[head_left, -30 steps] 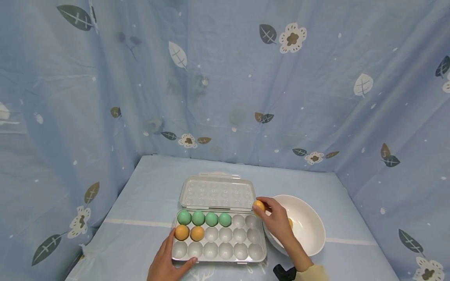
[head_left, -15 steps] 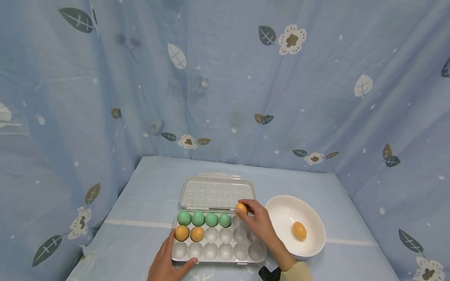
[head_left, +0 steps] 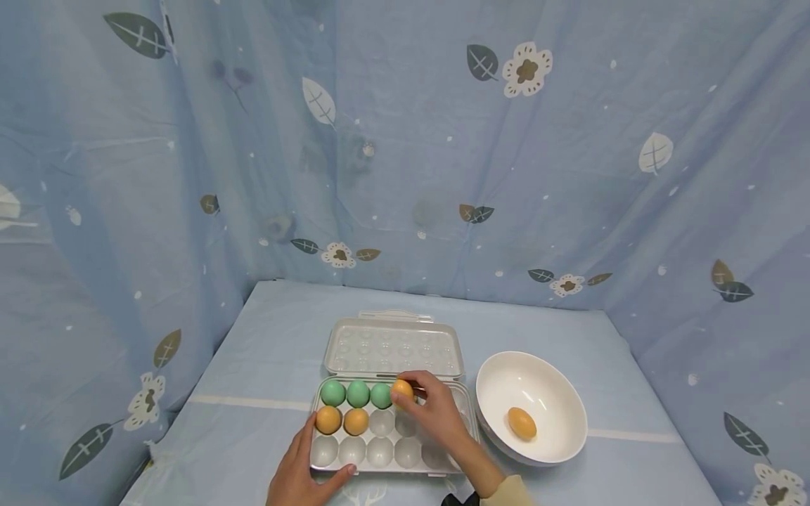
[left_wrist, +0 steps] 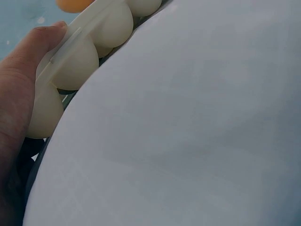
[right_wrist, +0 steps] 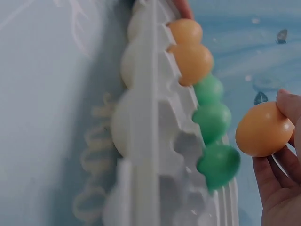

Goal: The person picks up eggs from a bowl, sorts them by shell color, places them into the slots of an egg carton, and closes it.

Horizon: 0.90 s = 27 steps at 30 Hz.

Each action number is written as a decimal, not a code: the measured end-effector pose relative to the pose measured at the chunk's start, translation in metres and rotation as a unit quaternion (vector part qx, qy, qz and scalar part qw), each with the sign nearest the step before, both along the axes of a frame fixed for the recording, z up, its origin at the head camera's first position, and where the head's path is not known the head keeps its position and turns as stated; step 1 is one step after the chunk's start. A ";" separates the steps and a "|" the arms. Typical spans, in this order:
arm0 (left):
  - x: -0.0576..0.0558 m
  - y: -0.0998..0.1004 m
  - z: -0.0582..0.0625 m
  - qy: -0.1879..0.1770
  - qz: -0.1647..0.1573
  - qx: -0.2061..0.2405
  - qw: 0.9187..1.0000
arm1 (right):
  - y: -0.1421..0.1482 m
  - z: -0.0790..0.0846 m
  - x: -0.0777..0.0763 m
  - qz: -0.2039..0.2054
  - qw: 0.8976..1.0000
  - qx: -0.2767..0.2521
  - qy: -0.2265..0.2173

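Note:
An orange-yellow egg [head_left: 401, 394] is pinched between the thumb and fingers of my right hand [head_left: 439, 416], above the back row of the egg carton [head_left: 380, 451]. In the right wrist view the held egg [right_wrist: 263, 130] is apart from the tray. My left hand [head_left: 300, 469] grips the carton's front left corner, thumb [left_wrist: 46, 37] on the front rim and fingers along the left side. Green eggs [head_left: 357, 394] fill the left of the back row; the right hand hides part of that row. Two orange-yellow eggs [head_left: 342, 421] sit at the left of the middle row.
The carton's lid [head_left: 395, 346] lies folded open behind the tray. To the right stands a white bowl [head_left: 557, 393] with one orange-yellow egg [head_left: 522, 424] inside. Patterned blue cloth [head_left: 405, 154] hangs around the back and sides of the table [head_left: 266, 344].
My right hand has carried its egg leftward from beside the bowl to over the back row of the carton. The egg in the bowl has rolled left. My left hand has stayed put.

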State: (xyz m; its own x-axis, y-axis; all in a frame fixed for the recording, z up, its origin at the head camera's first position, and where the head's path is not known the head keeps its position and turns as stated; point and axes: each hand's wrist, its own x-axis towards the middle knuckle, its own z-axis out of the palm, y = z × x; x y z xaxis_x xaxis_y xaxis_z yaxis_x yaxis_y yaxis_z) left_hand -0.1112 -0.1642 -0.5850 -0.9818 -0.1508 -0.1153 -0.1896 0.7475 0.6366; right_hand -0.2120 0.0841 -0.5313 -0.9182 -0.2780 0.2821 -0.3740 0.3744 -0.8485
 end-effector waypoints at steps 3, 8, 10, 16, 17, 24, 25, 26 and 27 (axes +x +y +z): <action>0.000 0.000 0.001 -0.003 -0.001 -0.002 1.000 | -0.008 -0.004 0.004 0.013 1.000 0.001 0.004; 0.000 0.000 0.000 -0.003 -0.001 -0.002 1.000 | -0.017 -0.012 0.010 0.032 0.999 0.010 0.022; 0.000 0.000 -0.001 -0.002 0.001 -0.002 1.000 | -0.019 -0.014 0.013 0.036 0.999 0.014 0.028; 0.001 -0.001 -0.004 0.003 0.000 -0.005 1.000 | -0.024 -0.019 0.019 0.026 0.999 0.035 0.020; 0.001 -0.001 -0.005 0.004 0.000 -0.005 1.000 | -0.024 -0.020 0.019 0.022 0.999 0.043 0.018; 0.001 -0.003 -0.006 0.011 -0.004 -0.004 1.000 | -0.026 -0.028 0.023 0.019 0.996 0.083 0.000; 0.001 -0.003 -0.007 0.012 -0.004 -0.004 1.000 | -0.026 -0.029 0.023 0.021 0.996 0.087 0.001; 0.001 -0.003 -0.007 0.014 -0.004 -0.004 1.000 | -0.027 -0.030 0.023 0.022 0.996 0.091 0.005; 0.002 -0.003 -0.007 0.016 -0.004 -0.004 1.000 | -0.027 -0.031 0.023 0.025 0.996 0.090 0.009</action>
State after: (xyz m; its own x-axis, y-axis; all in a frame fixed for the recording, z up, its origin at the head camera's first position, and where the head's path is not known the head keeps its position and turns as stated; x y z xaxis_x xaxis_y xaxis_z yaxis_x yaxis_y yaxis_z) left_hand -0.1097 -0.1674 -0.5924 -0.9861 -0.1439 -0.0827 -0.1634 0.7538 0.6365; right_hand -0.1886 0.0571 -0.5623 -0.8972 -0.3711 0.2396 -0.4104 0.4994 -0.7630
